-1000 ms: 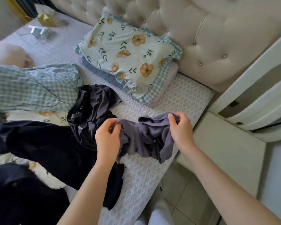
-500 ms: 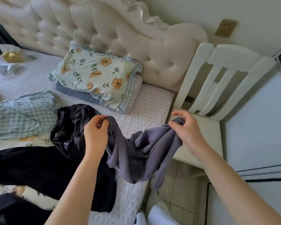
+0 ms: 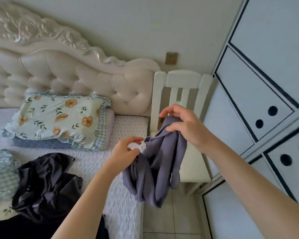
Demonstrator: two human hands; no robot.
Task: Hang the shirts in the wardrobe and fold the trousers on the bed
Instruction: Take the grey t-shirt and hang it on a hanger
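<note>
Bedroom, seen from the head camera: a bed (image 3: 124, 200) with a pale quilted cover runs along the left, closed at the far end by a cream tufted headboard (image 3: 76, 78), with a floral pillow (image 3: 59, 118) lying against it. A white slatted chair (image 3: 181, 83) stands just beside the bed's right edge, and the white, black-trimmed doors of the wardrobe (image 3: 259, 104) fill the right side.

The grey-purple garment (image 3: 155, 169) hangs bunched in the air over the gap between mattress edge and chair, clear of both. The right hand (image 3: 185, 125) pinches its top edge between thumb and curled fingers and carries its weight. The left hand (image 3: 126, 152) sits just left of the cloth with its fingers loosely curled; the fabric touches it, but whether it grips I cannot tell.

A second ago this garment was stretched between both hands low over the mattress. Now it is lifted, hanging mostly from the right hand, and the view has swung right so the wardrobe doors show. I read that as the item being taken off the bed toward hanging, though its bunched folds do not show whether it is a shirt or trousers.

Near left on the bed, a heap of black clothes (image 3: 47, 183) and a blue checked cloth (image 3: 0, 173) wait unsorted.
</note>
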